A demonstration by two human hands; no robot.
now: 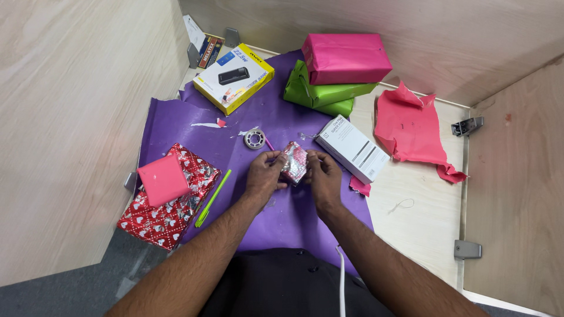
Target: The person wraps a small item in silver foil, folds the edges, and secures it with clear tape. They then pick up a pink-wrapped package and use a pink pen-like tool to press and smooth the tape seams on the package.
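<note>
At centre of the purple wrapping sheet (276,223): one small parcel (295,162), wrapped in silver foil paper with a red-pink pattern, crinkled, held slightly off the sheet between both hands. Left hand (263,175) pinches its left edge with thumb and fingertips; right hand (322,176) pinches its right edge likewise. Both forearms enter from 6 o'clock.

Items around the parcel, by clock direction:
- 10 o'clock, just beside: roll of clear tape (254,139), lying flat; small paper scraps (207,124) beyond it.
- 2 o'clock, near the right hand: white carton (352,148) with grey printed panel, lying aslant, half off the sheet.
- 12 o'clock, farther: green-wrapped box (320,94) with a pink-wrapped box (345,57) stacked on it.
- 11 o'clock: yellow-and-white product box (234,77) picturing a dark device; smaller packets (207,50) behind it in the corner.
- 8 o'clock: green pen (212,198); past it a box in red foil with silver hearts (170,220), a pink square packet (163,179) resting on top.
- 3 o'clock, well apart: crumpled pink paper (411,129) on bare table; a pink scrap (359,186) nearer.

Surface: pale wood-grain table (423,217), enclosed by matching wood-grain panels (70,117) at left, rear and right, with metal brackets (467,249) at the right panel's base. Grey floor (53,293) shows at 7 o'clock.
</note>
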